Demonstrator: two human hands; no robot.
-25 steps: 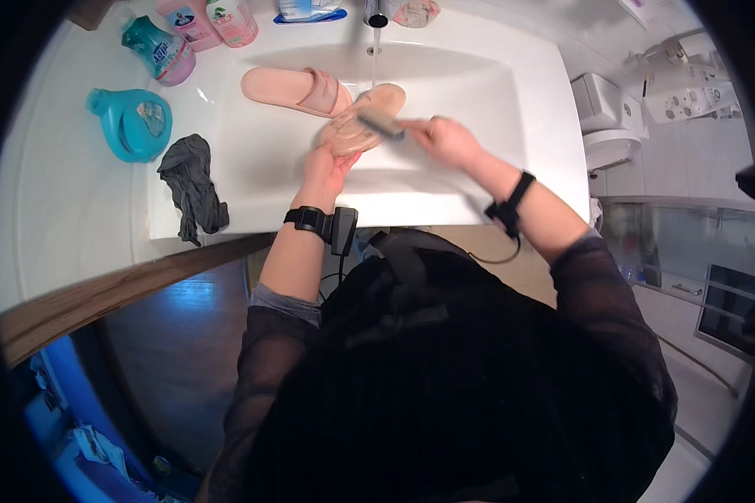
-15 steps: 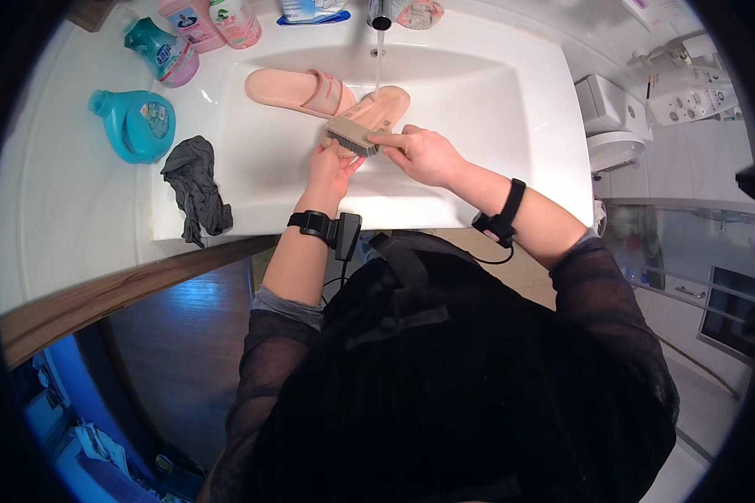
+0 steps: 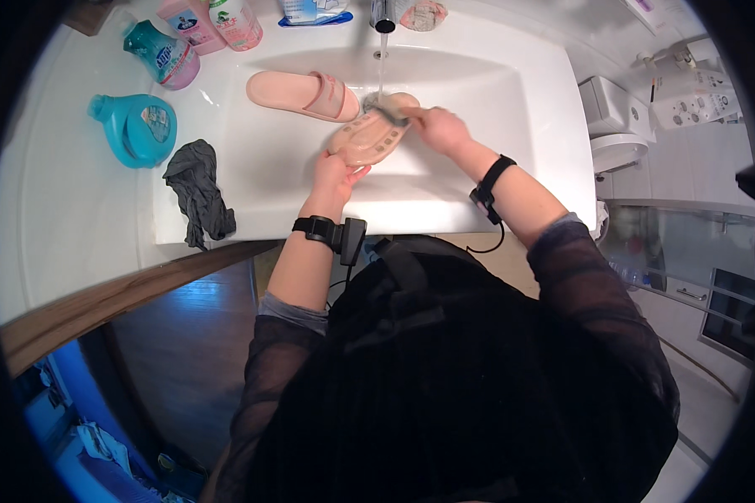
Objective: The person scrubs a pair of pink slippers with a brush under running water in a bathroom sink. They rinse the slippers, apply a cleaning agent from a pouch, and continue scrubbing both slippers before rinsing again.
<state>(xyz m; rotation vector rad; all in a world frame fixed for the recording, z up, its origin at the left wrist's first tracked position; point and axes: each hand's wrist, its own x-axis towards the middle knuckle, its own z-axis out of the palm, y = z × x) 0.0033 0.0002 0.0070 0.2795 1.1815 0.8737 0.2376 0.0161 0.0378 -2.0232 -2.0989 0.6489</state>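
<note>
The held slipper lies directly beyond the left hand, sole up, its long axis running away from that grip and off to the right. The left hand, the nearer one to its close end, is closed on that end, some fingers showing past the slipper's edge. At the slipper's far end, away from the left grip, the brush rests over the sole. It reaches leftward from the right hand, whose fingers are wrapped around its near end; blur there makes their exact hold, and the bristle contact, hard to tell. The water stream drops from the tap beyond both grips, coming down by the brush. The other slipper lies beyond and left of the left hand, in the sink. Further left of that hand is a dark cloth.
</note>
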